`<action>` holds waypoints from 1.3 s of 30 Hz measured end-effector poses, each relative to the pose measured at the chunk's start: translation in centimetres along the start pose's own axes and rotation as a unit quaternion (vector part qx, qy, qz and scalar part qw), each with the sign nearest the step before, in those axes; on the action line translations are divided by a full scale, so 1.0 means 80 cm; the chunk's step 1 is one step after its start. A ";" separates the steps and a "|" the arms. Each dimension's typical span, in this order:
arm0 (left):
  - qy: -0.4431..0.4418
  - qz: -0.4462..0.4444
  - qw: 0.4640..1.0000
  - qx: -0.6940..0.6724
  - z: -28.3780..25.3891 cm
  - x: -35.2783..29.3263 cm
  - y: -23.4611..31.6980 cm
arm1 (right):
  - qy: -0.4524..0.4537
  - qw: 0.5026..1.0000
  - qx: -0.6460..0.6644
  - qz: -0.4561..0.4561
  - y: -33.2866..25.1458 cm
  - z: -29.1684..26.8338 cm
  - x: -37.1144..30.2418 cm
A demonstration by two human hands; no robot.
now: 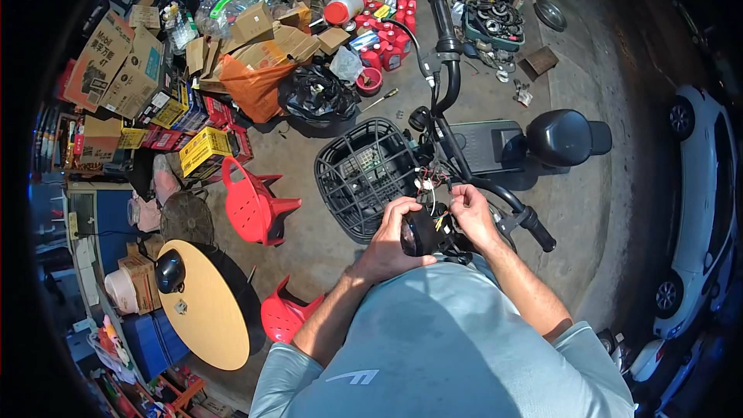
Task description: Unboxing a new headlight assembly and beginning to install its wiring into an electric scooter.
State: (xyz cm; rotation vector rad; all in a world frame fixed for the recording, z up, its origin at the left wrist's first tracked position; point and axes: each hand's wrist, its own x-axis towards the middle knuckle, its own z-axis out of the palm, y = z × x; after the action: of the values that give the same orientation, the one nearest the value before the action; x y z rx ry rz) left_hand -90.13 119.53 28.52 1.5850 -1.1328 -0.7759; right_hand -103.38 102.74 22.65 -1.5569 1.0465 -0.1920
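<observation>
An electric scooter stands in front of me, with black handlebars (pixel 458 156) and a black wire-mesh front basket (pixel 331 178). My left hand (pixel 391 244) is wrapped round a glossy black rounded housing (pixel 416 235), perhaps a headlight, close against my body. Thin coloured wires (pixel 439 224) come out beside the housing, and a white connector (pixel 425 184) hangs among the wiring near the handlebar stem. My right hand (pixel 473 215) is at the wires with its fingers pinched together. What lies between those fingertips is too small to make out.
A red stool (pixel 249 203) and a second red stool (pixel 282 319) are on my left, near a round wooden table (pixel 203 317). Cardboard boxes (pixel 120 70), a black bag (pixel 316 97) and red bottles (pixel 391 46) crowd the far left. A white car (pixel 700 209) stands at right.
</observation>
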 end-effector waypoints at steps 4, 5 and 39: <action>-0.031 -0.008 0.999 0.017 -0.003 0.003 0.007 | 0.046 0.997 -0.051 -0.037 -0.055 -0.004 -0.027; -0.031 -0.008 0.999 0.016 -0.003 0.004 0.009 | 0.045 0.996 -0.060 -0.050 -0.067 -0.005 -0.034; -0.071 -0.147 0.979 -0.120 0.000 0.006 -0.041 | -0.071 0.991 0.065 -0.094 -0.021 0.029 -0.040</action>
State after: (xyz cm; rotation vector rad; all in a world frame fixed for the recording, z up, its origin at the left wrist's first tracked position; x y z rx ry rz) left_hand -88.98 119.26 25.42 1.5276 -0.8742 -1.1910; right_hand -102.88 106.47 24.75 -1.5259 0.7612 -0.2695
